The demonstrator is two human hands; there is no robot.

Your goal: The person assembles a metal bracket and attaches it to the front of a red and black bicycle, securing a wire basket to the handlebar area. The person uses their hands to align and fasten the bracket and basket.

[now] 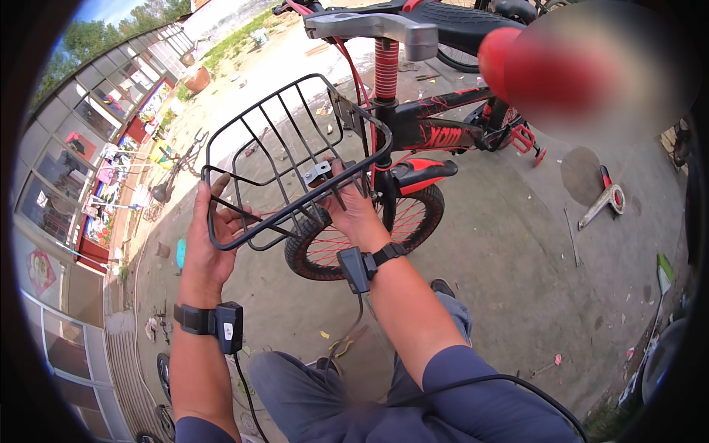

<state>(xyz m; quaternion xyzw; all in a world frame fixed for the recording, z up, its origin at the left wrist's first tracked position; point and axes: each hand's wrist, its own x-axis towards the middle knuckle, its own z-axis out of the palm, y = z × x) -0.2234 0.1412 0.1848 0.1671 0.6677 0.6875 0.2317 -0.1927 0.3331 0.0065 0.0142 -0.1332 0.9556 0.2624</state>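
Observation:
A black wire bicycle basket [260, 119] is at the front of a black and red bicycle [443, 130], beside its head tube and above the front wheel [432, 216]. My left hand [213, 238] grips the basket's near left corner, thumb outside and fingers through the wires. My right hand [349, 205] is under the basket's right part, its fingers partly hidden by the wires, at a small silver metal bracket [318, 173]. Whether the fingers hold the bracket or the basket floor cannot be told. Red cables run down from the silver handlebar stem [371, 30].
A red and silver tool [604, 202] and a thin rod [571, 237] lie on the concrete to the right. Small litter dots the ground. Black cables hang from both wrist devices. Another wheel [460, 58] is behind, and a windowed building [66, 166] stands left.

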